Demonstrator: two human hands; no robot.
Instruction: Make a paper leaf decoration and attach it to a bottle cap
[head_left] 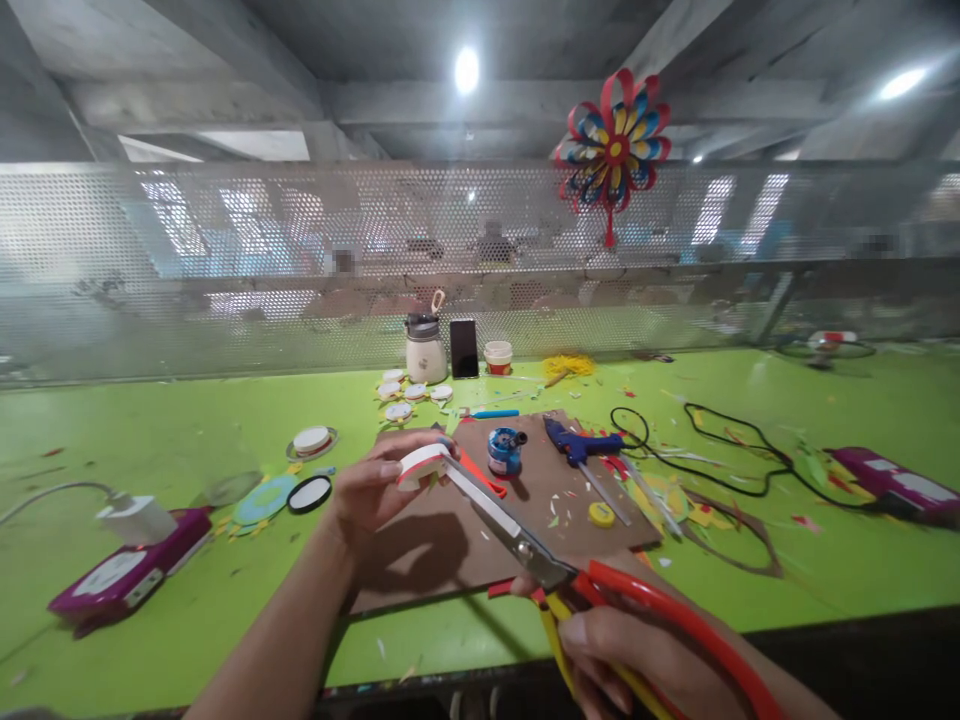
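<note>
My left hand (367,487) pinches a small white round piece with a red edge (422,463) above a brown board. Closed around the handles of large scissors (499,520) is my right hand (626,650). The handles are red and yellow, and the long metal blades point up and left. Their tips meet the side of the white piece; I cannot tell whether they are cutting into it. Behind the blades, a blue bottle or jar with a dark top (505,453) stands on the brown board (427,585), beside an orange-red tool (482,472).
A blue glue gun (581,441) lies on the board, its black cord running right to a purple power strip (892,480). Another purple strip (135,575) sits at left. A flask (426,355), phone (464,349) and cup (498,358) stand behind. Paper scraps litter the green table (247,420).
</note>
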